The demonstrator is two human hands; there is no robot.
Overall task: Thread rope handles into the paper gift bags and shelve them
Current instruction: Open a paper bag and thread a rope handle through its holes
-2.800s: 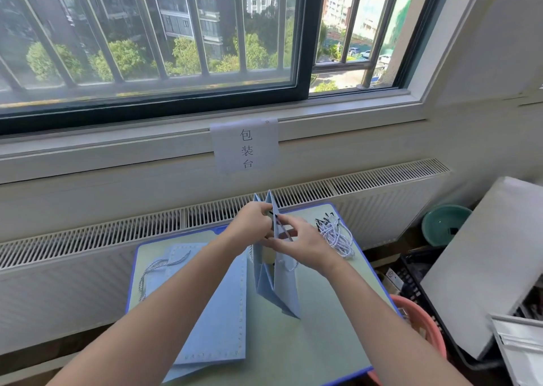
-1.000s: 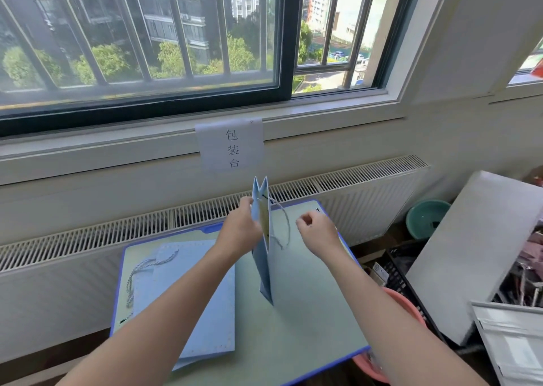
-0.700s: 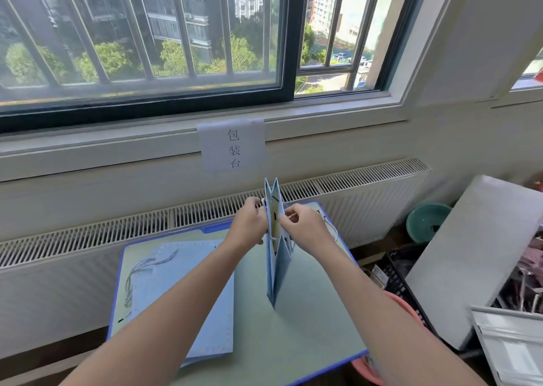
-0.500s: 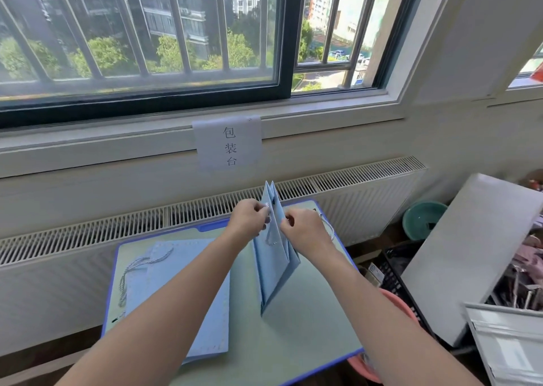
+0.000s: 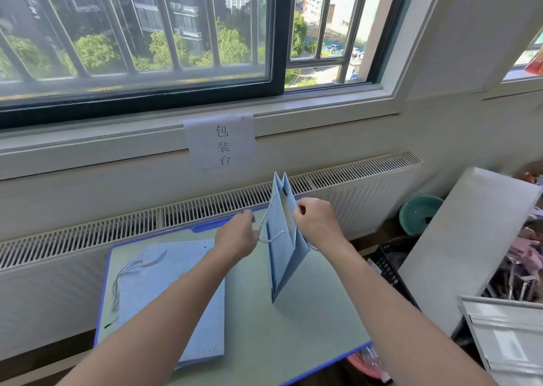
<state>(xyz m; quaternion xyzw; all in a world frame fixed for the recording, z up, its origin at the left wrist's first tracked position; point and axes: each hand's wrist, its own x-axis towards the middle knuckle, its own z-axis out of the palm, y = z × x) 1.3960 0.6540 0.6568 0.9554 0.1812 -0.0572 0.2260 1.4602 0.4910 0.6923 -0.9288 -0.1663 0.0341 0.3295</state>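
A light blue paper gift bag [image 5: 282, 256] stands upright on the green table [image 5: 264, 341], folded narrow with its mouth up. My right hand [image 5: 316, 224] pinches the bag's right top edge. To the bag's left, my left hand [image 5: 236, 237] is closed on a white rope handle [image 5: 269, 232] that runs from the bag's upper left face and loops down its side. A stack of flat blue bags [image 5: 182, 291] lies on the table's left half, and a loose rope handle [image 5: 132, 271] lies across their left edge.
A radiator grille [image 5: 147, 227] and a window sill with a paper sign [image 5: 221, 143] run behind the table. To the right stand a teal basin [image 5: 418, 213], a leaning white board [image 5: 467, 244], a black crate [image 5: 388, 265] and a pink basin [image 5: 363, 363] under the table edge.
My left hand has drawn away to the left from the bag's top, pulling the rope out along the bag's left side. My right hand stays at the bag's top edge.
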